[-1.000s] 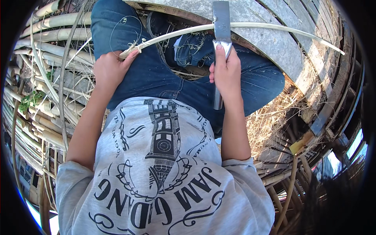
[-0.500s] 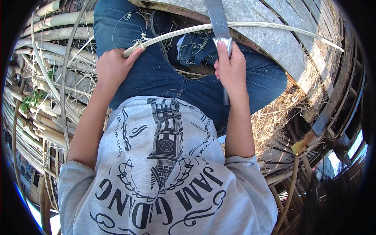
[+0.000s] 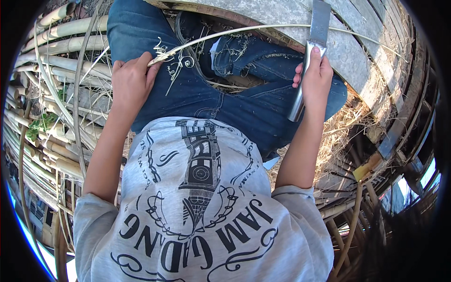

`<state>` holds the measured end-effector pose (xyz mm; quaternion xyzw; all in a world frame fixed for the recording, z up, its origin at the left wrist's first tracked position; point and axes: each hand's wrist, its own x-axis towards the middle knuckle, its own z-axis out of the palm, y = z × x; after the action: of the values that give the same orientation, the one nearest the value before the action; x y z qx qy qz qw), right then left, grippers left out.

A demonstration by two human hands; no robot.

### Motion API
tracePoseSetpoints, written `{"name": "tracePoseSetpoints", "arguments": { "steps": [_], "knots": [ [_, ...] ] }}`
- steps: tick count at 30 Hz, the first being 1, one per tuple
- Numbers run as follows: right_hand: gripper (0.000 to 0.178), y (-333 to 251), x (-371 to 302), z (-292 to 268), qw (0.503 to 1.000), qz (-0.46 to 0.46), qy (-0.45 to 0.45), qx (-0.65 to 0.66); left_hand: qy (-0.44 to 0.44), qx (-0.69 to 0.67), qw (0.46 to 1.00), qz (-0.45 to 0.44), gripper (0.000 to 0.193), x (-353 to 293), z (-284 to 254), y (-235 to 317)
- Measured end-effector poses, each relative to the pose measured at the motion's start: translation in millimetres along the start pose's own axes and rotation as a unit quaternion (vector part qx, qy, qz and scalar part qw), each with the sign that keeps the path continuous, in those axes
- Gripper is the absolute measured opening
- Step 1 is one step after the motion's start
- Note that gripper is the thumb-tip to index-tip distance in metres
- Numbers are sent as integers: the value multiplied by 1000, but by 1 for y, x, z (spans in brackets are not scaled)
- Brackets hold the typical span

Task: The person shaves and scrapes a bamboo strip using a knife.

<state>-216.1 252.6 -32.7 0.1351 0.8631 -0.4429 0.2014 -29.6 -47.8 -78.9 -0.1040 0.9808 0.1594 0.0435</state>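
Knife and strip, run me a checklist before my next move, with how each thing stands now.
1. Left hand gripping the pale strip near one end: ok.
2. Right hand closed around the handle of the knife: ok.
3. Left hand clear of the blade: ok, well apart.
4. Strip free of curled shavings: not ok, some hang beside the left hand.
5. Blade pressing on the strip: cannot tell, though it crosses over it in view.

Rustic workshop, bamboo poles [image 3: 70, 33], heaped shavings [image 3: 324, 150] (sunlit)
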Motion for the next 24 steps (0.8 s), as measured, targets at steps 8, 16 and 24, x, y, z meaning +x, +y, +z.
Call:
{"name": "tracePoseSetpoints", "arguments": {
  "steps": [8,16,24],
  "knots": [
    [36,12,-28,36,997,-54,-51,-34,37,12,998,48,20,1,23,-12],
    [35,10,-19,23,992,-87,-3,-92,30,6,998,47,19,0,20,-10],
    [33,3,-13,15,999,-29,37,-16,33,7,999,43,20,5,25,-9]
  ]
}}
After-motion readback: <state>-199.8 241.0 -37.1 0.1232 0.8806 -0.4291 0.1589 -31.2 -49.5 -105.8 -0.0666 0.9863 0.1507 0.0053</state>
